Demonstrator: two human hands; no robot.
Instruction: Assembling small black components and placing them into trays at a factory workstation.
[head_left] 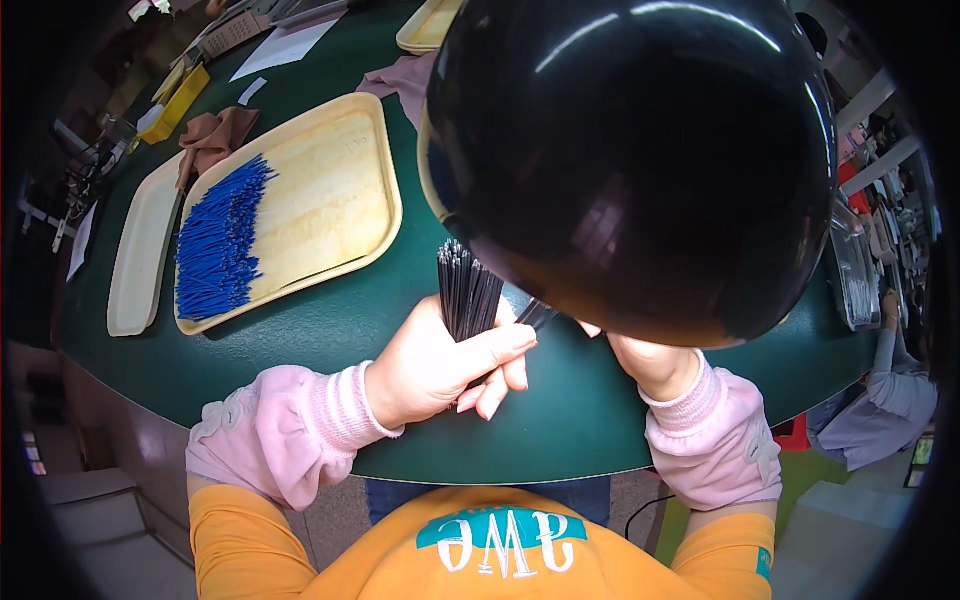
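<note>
My left hand (430, 365) is closed around an upright bundle of thin black wires (466, 300) with shiny metallic tips, just above the front part of the green table (340, 350). A few more black wires (536, 313) stick out beyond its thumb, slanting toward the right. A large glossy black dome (630, 170), like a lamp shade, covers the upper right. It hides most of the fingers of my right hand (655, 368), so whether they hold anything does not show. Both wrists wear pink cuffed sleeves.
Left of the bundle, a cream tray (335, 190) carries a pile of blue wires (220, 245). Beside it are a narrower tray (142, 265), a brown cloth (212, 140) and a yellow bin (180, 105). A clear container (857, 268) and another person (885, 400) are at the right.
</note>
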